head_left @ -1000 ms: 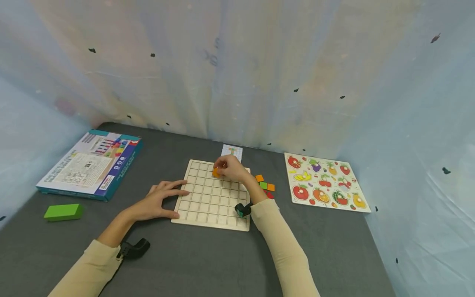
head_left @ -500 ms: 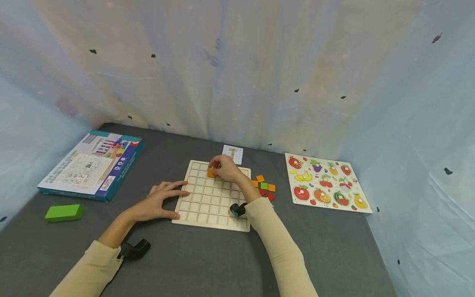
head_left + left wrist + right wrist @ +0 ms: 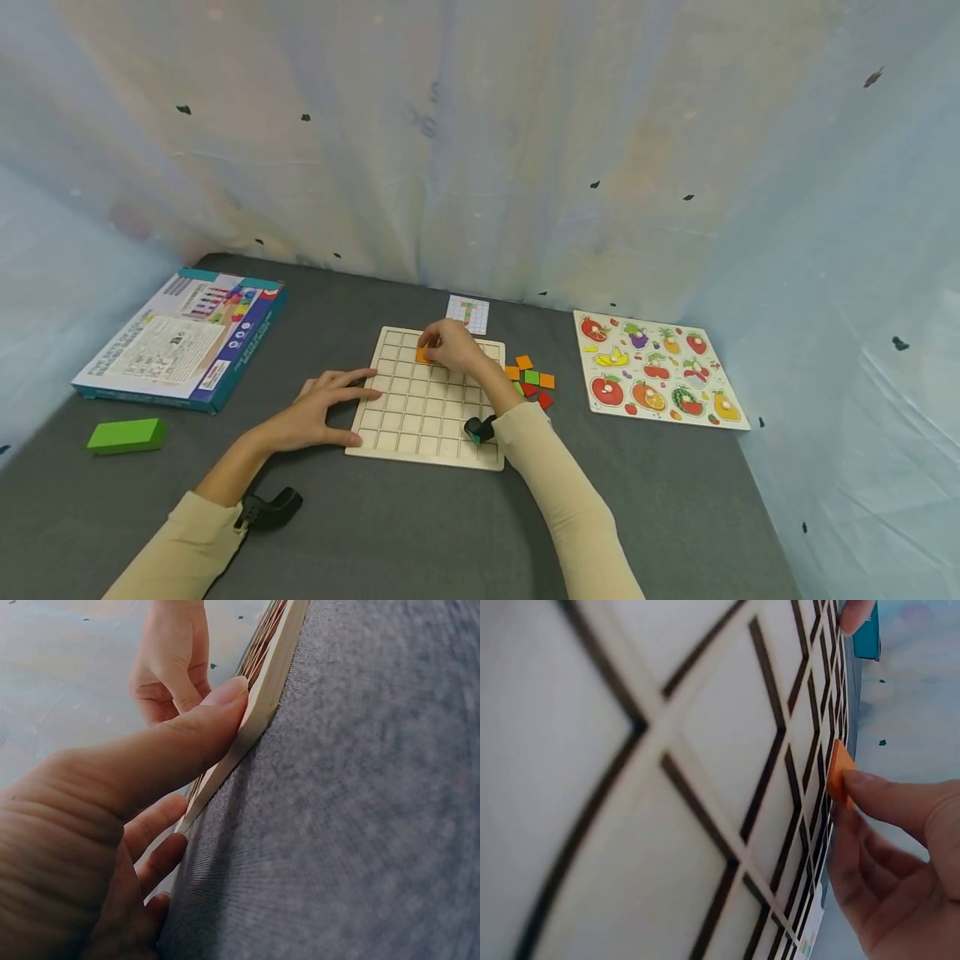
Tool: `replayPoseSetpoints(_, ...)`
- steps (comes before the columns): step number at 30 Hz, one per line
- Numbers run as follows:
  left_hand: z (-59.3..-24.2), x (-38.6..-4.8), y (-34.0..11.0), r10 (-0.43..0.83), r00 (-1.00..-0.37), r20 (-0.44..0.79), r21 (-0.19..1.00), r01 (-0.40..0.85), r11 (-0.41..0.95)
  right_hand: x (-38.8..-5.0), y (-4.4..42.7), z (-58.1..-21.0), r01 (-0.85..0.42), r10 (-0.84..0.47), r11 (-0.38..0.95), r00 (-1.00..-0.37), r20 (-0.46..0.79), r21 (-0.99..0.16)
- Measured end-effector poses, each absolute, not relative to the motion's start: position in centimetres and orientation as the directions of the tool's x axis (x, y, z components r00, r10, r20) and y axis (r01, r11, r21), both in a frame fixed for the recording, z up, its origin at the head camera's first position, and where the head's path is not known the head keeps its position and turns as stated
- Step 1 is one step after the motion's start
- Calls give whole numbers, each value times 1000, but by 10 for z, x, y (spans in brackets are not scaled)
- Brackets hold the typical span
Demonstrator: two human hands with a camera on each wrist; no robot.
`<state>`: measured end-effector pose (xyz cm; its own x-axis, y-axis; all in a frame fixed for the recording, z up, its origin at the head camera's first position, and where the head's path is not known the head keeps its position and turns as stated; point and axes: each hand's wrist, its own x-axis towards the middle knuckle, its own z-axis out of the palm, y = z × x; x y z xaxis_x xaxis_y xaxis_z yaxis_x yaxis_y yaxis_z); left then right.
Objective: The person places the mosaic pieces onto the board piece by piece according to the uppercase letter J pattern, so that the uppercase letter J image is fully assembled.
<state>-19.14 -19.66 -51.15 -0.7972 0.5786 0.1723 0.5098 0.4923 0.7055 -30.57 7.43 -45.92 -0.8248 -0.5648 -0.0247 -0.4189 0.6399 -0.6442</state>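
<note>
Wooden grid board [image 3: 431, 425]: positioned at the centre of the dark table [image 3: 360, 533]; take it as the clock centre, head view. At between 9 and 10 o'clock lies a boxed set [image 3: 180, 337], with a green block [image 3: 126, 436] near 9 o'clock, nearer the person. Left hand [image 3: 311, 414] is at the 9 o'clock edge, fingers spread and relaxed, thumb resting on the rim near the 7 o'clock corner. At 12 o'clock, an orange tile [image 3: 422, 356] is pinched between thumb and fingers of the right hand [image 3: 453, 346]; whether it is seated in a cell cannot be told. Pattern card [image 3: 468, 315] lies at 1 o'clock. Loose orange, green and red tiles [image 3: 532, 377] lie just beside the board near 3 o'clock; a fruit puzzle [image 3: 660, 371] lies farther out in that direction. Progress, as judged: early. Visible cells hold no placed tile, some are hidden by the right hand, and the loose tiles remain off the board.
</note>
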Motion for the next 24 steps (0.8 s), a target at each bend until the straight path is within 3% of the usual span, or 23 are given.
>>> replayPoseSetpoints(5,-511,-192,-198,578,-797,172,702,511,496,-305,70,-457,-439,-541,704,-841,-22,-558)
replayPoseSetpoints(11,-513,-193,-200,580,-796,172,699,513,498,-303,67,-455,-425,-533,716,-845,-42,-553)
replayPoseSetpoints(18,-516,-192,-202,574,-800,177,692,516,505,-302,70,-457,-409,-534,691,-845,-39,-595)
replayPoseSetpoints(24,-516,-192,-199,582,-793,180,700,519,491,-302,102,-459,-435,-565,548,-822,67,-714)
